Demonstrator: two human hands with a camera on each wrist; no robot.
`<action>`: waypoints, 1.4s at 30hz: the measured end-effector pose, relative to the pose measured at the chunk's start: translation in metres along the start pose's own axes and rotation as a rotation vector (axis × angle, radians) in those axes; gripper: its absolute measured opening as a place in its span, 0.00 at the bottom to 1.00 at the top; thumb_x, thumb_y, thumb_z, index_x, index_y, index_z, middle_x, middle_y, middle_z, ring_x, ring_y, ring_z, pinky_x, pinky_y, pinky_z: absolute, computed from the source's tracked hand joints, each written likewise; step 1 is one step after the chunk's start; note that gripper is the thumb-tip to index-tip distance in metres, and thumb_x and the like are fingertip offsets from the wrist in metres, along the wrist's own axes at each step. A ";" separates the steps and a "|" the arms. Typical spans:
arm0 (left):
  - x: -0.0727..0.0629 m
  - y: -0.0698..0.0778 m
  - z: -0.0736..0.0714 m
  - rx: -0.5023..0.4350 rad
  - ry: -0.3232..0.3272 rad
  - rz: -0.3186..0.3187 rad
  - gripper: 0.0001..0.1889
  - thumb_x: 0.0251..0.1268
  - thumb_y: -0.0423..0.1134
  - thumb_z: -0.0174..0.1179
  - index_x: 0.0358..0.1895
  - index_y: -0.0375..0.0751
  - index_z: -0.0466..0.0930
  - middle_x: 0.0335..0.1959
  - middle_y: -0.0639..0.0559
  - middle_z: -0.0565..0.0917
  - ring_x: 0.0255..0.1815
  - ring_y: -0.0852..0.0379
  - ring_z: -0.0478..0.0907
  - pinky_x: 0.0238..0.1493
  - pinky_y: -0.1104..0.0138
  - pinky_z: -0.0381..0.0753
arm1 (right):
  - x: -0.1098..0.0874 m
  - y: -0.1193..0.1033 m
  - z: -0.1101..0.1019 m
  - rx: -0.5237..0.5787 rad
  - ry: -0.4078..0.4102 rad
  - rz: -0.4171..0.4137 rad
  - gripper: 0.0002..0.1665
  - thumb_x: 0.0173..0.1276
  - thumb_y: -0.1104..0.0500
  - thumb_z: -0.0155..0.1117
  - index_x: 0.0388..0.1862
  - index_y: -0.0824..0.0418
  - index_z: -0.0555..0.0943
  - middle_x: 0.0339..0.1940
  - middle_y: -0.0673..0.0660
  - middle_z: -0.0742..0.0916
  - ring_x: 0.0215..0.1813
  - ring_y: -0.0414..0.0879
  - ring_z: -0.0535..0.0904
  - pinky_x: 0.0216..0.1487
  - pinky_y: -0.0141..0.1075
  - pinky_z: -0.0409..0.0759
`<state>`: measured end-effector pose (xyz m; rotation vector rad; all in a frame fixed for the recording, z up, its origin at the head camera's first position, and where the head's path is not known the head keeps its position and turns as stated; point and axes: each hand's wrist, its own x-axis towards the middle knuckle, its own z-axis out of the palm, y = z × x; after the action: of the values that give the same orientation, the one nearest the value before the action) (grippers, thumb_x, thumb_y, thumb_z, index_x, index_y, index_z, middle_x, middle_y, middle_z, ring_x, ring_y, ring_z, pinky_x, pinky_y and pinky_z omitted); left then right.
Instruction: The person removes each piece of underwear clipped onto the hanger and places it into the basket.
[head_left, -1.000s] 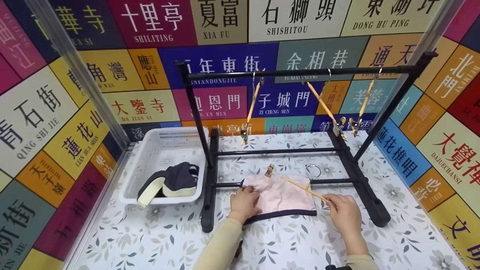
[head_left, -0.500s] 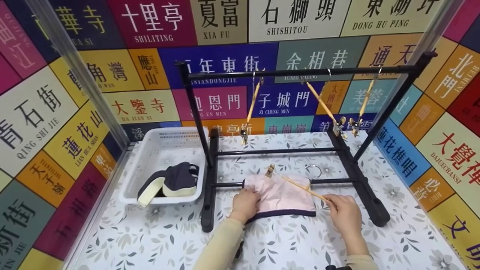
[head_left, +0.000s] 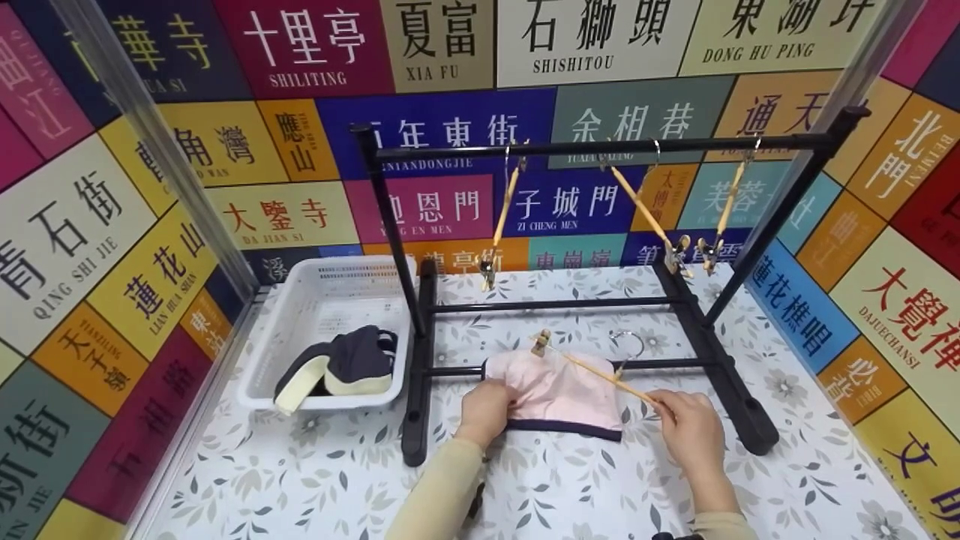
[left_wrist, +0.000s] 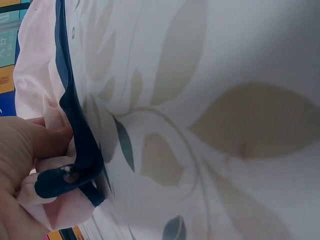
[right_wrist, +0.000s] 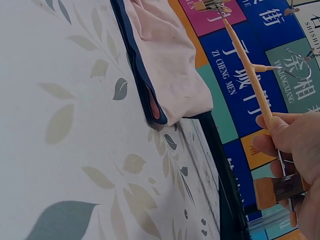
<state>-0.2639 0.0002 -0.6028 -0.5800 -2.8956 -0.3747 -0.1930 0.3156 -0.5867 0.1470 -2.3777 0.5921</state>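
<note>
A small pink garment with navy trim [head_left: 559, 394] lies on the patterned tabletop. At its left edge my left hand [head_left: 482, 411] pinches the fabric; in the left wrist view the fingers [left_wrist: 52, 142] are curled into the pink cloth beside the navy edging [left_wrist: 80, 135]. My right hand [head_left: 688, 427] grips one end of a wooden clip hanger [head_left: 592, 365]. The hanger slants over the garment's upper part, its far clip [head_left: 540, 343] near the top edge and its metal hook [head_left: 628, 343] pointing away. In the right wrist view the hanger's near clip [right_wrist: 280, 191] shows by the holding fingers.
A black rack [head_left: 600, 146] stands over the work area, its lower bars behind and beside the garment. Three wooden clip hangers, one of them [head_left: 506, 210] at the left, hang from the top bar. At left a white basket [head_left: 281, 322] holds dark-and-cream cloth [head_left: 360, 360].
My left hand's fingers have closed on the garment's left edge, and the garment has shifted a little left. The right hand and hanger have barely moved.
</note>
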 end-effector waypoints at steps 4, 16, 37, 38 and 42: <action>0.000 -0.003 -0.003 -0.002 0.017 0.007 0.07 0.55 0.33 0.65 0.27 0.54 0.86 0.25 0.55 0.80 0.29 0.53 0.80 0.29 0.61 0.80 | 0.000 0.001 0.000 0.007 0.008 -0.005 0.11 0.55 0.69 0.74 0.37 0.58 0.88 0.32 0.56 0.88 0.32 0.57 0.75 0.34 0.49 0.72; 0.004 -0.014 -0.021 -0.029 0.060 0.023 0.09 0.54 0.30 0.63 0.29 0.51 0.87 0.26 0.52 0.81 0.28 0.51 0.80 0.29 0.59 0.80 | 0.001 0.004 -0.002 0.001 0.003 -0.008 0.12 0.55 0.69 0.73 0.38 0.58 0.88 0.32 0.57 0.88 0.35 0.59 0.77 0.36 0.51 0.73; 0.018 -0.027 -0.057 -0.082 0.126 -0.004 0.10 0.54 0.28 0.66 0.33 0.49 0.87 0.31 0.52 0.85 0.32 0.49 0.83 0.33 0.57 0.82 | 0.002 0.007 -0.008 -0.008 0.031 -0.007 0.12 0.55 0.69 0.74 0.38 0.57 0.88 0.32 0.57 0.88 0.33 0.59 0.77 0.36 0.51 0.73; 0.018 -0.027 -0.059 -0.090 0.132 -0.006 0.10 0.54 0.28 0.66 0.34 0.49 0.88 0.32 0.52 0.86 0.33 0.49 0.83 0.33 0.57 0.82 | 0.002 0.007 -0.008 -0.008 0.030 -0.004 0.12 0.55 0.69 0.74 0.38 0.57 0.88 0.32 0.57 0.88 0.33 0.59 0.77 0.37 0.51 0.73; 0.021 -0.029 -0.068 -0.100 0.161 -0.001 0.10 0.54 0.28 0.67 0.35 0.48 0.88 0.31 0.51 0.85 0.32 0.50 0.83 0.33 0.58 0.82 | 0.002 0.007 -0.008 -0.009 0.028 -0.003 0.12 0.55 0.69 0.74 0.38 0.57 0.88 0.31 0.57 0.88 0.33 0.58 0.77 0.37 0.51 0.73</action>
<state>-0.2875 -0.0369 -0.5394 -0.5374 -2.7360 -0.5430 -0.1915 0.3258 -0.5830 0.1373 -2.3521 0.5782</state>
